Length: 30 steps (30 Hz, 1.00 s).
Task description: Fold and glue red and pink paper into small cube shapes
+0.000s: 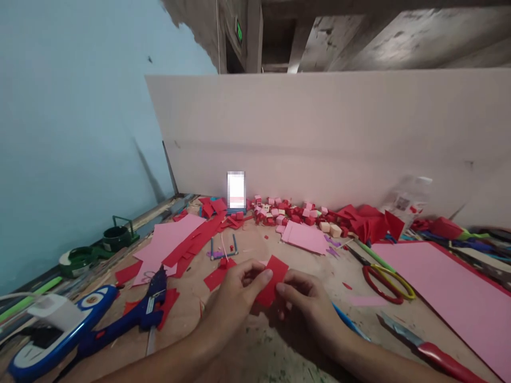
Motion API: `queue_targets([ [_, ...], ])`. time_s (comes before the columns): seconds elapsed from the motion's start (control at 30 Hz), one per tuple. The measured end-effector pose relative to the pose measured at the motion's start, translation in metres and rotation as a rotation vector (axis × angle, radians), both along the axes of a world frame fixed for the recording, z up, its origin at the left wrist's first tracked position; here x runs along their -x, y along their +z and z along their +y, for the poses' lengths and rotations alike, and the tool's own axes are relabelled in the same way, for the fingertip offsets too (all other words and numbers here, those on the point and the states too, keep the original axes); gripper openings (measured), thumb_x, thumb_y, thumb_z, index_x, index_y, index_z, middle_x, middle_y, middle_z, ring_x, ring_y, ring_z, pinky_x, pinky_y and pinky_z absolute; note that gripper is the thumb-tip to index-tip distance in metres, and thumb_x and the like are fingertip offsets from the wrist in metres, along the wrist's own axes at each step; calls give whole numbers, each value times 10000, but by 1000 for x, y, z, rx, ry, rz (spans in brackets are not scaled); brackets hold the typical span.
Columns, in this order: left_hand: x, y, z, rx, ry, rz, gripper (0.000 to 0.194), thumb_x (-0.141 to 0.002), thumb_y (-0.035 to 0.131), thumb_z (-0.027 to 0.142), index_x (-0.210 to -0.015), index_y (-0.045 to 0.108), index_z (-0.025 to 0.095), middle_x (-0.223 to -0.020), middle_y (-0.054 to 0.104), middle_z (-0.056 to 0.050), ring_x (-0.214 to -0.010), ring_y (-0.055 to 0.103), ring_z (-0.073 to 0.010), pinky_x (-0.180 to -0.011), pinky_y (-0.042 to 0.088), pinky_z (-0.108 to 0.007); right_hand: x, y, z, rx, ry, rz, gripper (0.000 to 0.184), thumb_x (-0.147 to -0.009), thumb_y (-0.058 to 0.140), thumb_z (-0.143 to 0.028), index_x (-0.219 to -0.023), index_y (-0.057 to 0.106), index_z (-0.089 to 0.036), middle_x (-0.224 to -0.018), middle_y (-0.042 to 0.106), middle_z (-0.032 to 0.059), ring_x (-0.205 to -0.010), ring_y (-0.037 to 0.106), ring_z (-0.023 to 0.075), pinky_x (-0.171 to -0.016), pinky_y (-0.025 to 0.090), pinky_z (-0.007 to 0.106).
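Note:
A small red paper piece (273, 274) is held up over the middle of the table. My left hand (245, 284) pinches its left side between thumb and fingers. At the right edge, my right hand (301, 295) has its thumb and fingers closed on the same paper. Just behind my left hand lies another red paper scrap (217, 275). A blue glue gun (146, 306) rests to the left of my left forearm. Scissors with red and yellow handles (389, 282) lie to the right of my right hand, and a blue pen-like stick (350, 321) is partly hidden behind it.
A blue power strip (64, 330) sits at left. Pink sheets (305, 236) and a heap of small red and pink cubes (279, 210) lie at the back, near a bright phone screen (236, 190). A red-handled knife (435, 354) and large pink sheet (451, 287) are at right.

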<state>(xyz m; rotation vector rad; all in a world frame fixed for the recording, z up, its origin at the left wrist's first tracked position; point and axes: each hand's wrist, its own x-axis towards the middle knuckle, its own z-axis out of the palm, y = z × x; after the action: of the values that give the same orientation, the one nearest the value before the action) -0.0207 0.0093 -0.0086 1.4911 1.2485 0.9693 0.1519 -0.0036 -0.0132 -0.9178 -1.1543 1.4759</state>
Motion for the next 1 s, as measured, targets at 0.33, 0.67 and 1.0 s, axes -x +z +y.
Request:
queue_targets([
  [0.33, -2, 17, -10, -432, -10, 179, 139, -880, 713, 268, -752, 688, 217, -1038, 739, -46, -1030, 677, -221, -943, 527, -354, 1, -2, 5, 115, -9, 127, 406, -658, 957, -478, -780, 743, -156, -638, 722, 32, -551, 655, 153, -564, 524, 268],
  [0.67, -2, 10, -4, -313, -32, 78, 125, -803, 815, 247, -738, 710, 221, -1129, 743, -31, -1107, 682, -215, -975, 532, -334, -8, -2, 5, -15, 45, 51, 291, -764, 908, -379, -983, 837, -202, -900, 783, 63, -739, 657, 162, -634, 523, 266],
  [1.0, -2, 13, -7, -236, -15, 59, 140, -847, 759, 288, -973, 730, 232, -995, 750, -5, -949, 704, -193, -842, 559, -306, -8, -2, 5, 60, 27, 95, 293, -708, 950, -378, -860, 816, -167, -760, 760, 40, -634, 665, 141, -565, 542, 246],
])
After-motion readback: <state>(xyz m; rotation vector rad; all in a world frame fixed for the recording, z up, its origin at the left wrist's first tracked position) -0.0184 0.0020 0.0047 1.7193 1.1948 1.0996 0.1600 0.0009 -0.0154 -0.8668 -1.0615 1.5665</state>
